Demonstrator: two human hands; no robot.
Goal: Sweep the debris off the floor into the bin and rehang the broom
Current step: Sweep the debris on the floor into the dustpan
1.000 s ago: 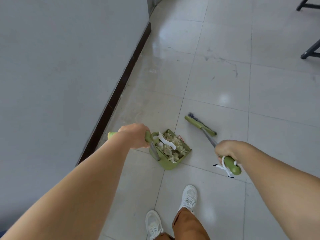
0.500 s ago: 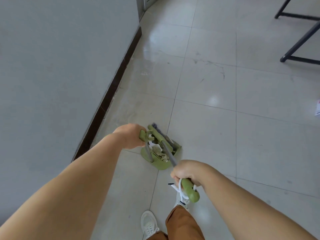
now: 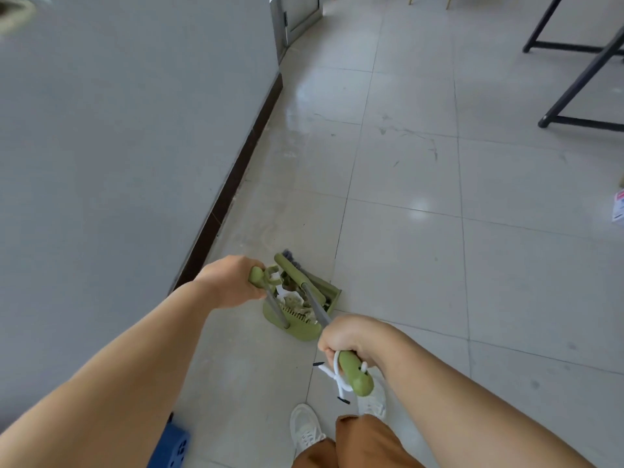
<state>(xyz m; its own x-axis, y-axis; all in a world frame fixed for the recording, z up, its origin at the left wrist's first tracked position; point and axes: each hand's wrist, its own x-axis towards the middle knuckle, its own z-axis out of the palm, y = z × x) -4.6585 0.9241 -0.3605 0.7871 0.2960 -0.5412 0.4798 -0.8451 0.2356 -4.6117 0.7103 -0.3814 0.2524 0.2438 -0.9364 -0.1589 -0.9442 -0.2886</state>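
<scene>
Head view: broom (image 3: pixel 297 273) head in dustpan (image 3: pixel 304 327), below right-hand (image 3: pixel 344 334) grip.

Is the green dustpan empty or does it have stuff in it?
Not empty. Crumpled pale debris lies inside the dustpan, behind its comb teeth.

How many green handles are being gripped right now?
2: the dustpan handle in the left hand near the wall, and the broom handle in the right hand just above the shoes. None seems hidden.

dustpan (image 3: pixel 297 319) right of wall (image 3: pixel 118 146) | broom (image 3: pixel 297 275) head in dustpan | debris (image 3: pixel 293 303) inside
</scene>
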